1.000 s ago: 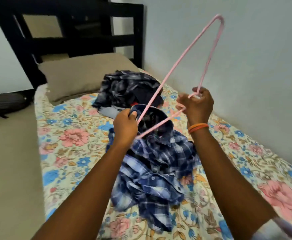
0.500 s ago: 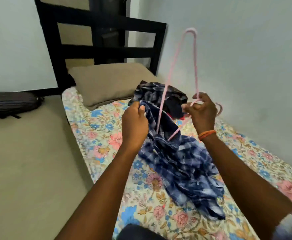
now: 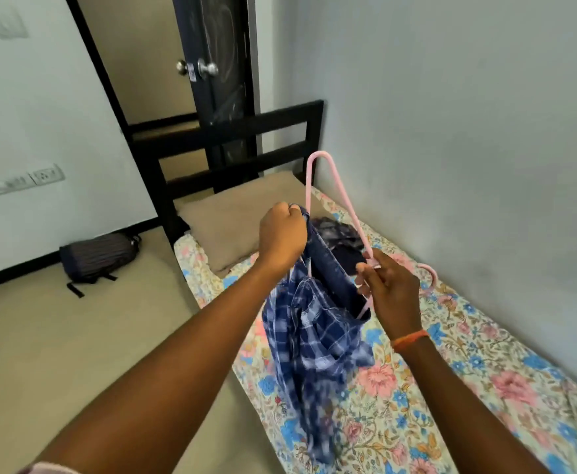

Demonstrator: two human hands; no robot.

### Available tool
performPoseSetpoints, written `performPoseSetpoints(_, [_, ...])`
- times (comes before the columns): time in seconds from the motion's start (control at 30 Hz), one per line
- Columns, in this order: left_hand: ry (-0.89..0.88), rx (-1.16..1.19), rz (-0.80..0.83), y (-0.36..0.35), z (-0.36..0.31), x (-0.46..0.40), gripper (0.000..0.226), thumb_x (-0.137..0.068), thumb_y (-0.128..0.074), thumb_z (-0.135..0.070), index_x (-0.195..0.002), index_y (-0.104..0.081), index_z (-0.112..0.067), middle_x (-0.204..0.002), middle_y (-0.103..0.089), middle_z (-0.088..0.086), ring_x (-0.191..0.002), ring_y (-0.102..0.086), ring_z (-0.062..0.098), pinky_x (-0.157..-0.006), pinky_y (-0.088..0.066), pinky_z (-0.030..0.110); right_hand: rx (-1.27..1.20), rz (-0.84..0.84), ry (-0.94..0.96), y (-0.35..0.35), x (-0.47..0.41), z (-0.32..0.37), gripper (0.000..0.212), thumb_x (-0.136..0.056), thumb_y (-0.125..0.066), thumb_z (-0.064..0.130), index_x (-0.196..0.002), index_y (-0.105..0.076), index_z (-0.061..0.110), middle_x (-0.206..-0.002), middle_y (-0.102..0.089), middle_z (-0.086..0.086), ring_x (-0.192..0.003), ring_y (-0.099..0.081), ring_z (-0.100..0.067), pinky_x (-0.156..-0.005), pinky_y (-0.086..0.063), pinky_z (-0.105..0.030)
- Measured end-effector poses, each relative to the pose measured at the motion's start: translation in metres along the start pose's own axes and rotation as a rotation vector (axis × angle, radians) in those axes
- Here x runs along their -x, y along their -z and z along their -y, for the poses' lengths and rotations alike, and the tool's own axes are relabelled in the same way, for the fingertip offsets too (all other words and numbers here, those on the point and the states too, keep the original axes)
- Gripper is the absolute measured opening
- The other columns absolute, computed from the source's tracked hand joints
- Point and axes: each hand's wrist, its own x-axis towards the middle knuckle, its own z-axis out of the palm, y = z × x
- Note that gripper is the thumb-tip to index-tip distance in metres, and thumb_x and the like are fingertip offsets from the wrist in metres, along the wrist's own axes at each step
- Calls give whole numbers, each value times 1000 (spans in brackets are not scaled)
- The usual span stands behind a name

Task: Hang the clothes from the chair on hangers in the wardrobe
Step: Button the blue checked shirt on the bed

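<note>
A blue plaid shirt hangs in the air over the bed's left edge. My left hand grips its collar at the top. My right hand pinches a pink hanger near its neck; the hanger stands on end, one arm pushed down inside the shirt, its hook sticking out to the right behind my hand. A dark pile of other clothes lies on the bed behind the shirt. No chair or wardrobe is in view.
The bed with a floral sheet runs along the right wall, with a tan pillow and black headboard at its far end. A dark bag lies on the floor by the left wall. A black door stands open behind.
The shirt has been lifted off the bed and now hangs from my left hand. The hanger has swung upright and its arm has gone into the shirt. My view has tilted up and left.
</note>
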Motion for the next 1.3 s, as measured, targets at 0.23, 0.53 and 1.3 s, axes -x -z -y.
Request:
performPoseSetpoints(0.23, [-5,104,26,68,-87,-12,33,-92,-39,-23,-79,-63,-5,-102,-68,26,-97,-63,41,-85,-50,46,201,-79,185,18,-4,87,19,-96,-63,14,-112,-70,20,-66,-70,1,-59,-67,-15,-58,-56,-33])
performPoseSetpoints(0.53, [228,219,716,128,-99,-32,104,-55,-27,-101,-84,-65,-9,-93,-72,14,-90,-67,29,-81,-53,38,397,-149,161,4,34,121,21,-95,-64,14,-115,-69,18,-69,-70,2,-59,-66,-16,-62,-58,-38])
performPoseSetpoints(1.3, [-131,381,877,164,-79,-50,32,-83,-76,-35,-71,-56,-12,-73,-61,6,-70,-59,20,-60,-55,30,522,-555,-38,-64,109,163,26,-88,-70,2,-113,-73,7,-96,-59,-8,-85,-59,-23,-77,-55,-35])
